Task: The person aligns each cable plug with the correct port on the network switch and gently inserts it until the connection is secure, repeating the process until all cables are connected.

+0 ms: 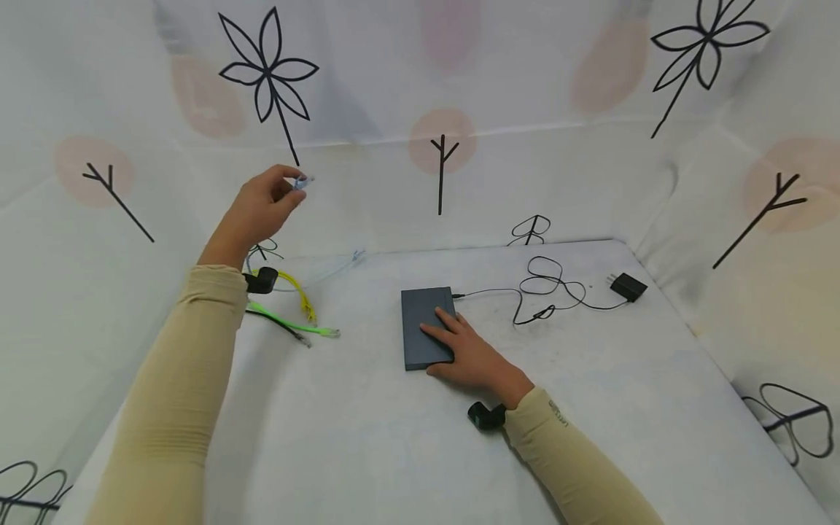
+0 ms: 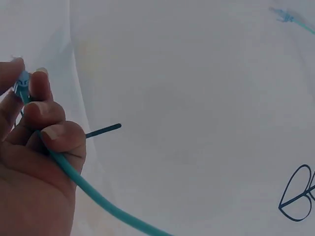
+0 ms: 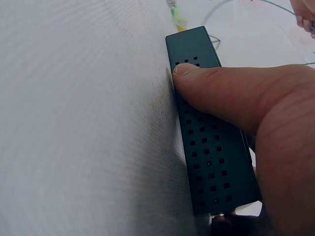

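In the head view my left hand (image 1: 265, 204) is raised at the back left, thumb and fingertips pinching the clear plug (image 1: 302, 182) of a light blue network cable. In the left wrist view the cable (image 2: 98, 196) runs down from the curled fingers past the palm. A flat dark grey box (image 1: 423, 332), like a network switch, lies mid-table. On its top rest the spread fingers of my right hand (image 1: 475, 357). The right wrist view shows the thumb (image 3: 216, 88) pressed to the box's side, which is dotted with square vent holes.
A black power adapter (image 1: 628, 286) lies at the right; its thin looped cord (image 1: 558, 281) runs to the box. Yellow (image 1: 302, 295), green (image 1: 305, 328) and black (image 1: 278, 324) cables lie at the left. The blue cable's other plug (image 1: 357, 255) is near the back wall.
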`<state>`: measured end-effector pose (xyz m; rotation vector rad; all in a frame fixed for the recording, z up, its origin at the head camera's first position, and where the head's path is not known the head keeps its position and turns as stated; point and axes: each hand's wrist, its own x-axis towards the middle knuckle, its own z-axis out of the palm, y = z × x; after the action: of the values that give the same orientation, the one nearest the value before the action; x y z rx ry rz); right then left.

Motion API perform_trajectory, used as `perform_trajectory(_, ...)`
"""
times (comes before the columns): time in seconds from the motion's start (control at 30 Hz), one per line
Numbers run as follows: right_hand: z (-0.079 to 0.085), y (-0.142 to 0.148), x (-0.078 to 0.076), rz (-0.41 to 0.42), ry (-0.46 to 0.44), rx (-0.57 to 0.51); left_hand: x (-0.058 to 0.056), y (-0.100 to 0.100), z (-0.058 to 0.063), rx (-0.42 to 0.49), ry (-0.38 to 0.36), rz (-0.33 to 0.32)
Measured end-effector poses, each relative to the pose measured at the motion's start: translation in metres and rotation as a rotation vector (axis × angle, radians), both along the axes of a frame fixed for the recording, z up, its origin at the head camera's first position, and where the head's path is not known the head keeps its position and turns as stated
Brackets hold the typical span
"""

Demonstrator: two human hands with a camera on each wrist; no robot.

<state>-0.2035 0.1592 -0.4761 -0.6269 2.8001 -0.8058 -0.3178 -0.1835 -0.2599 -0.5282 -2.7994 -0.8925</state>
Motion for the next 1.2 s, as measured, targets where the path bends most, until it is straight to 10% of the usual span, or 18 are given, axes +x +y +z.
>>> perform_trajectory(0.27,-0.002,0.001,-0.001,0.001,0.002,-0.007,0.025,0.008,-0.036,-0.091,-0.148,-0.078)
perform_trajectory(0.67,0.001,0.0,0.0,0.0,-0.001,-0.005,0.062,0.021,-0.086,-0.119,-0.13,-0.229)
perform_trajectory(1.2,-0.002,0.001,-0.001,0.011,0.0,0.001,0.096,0.044,-0.149,-0.197,-0.159,-0.227)
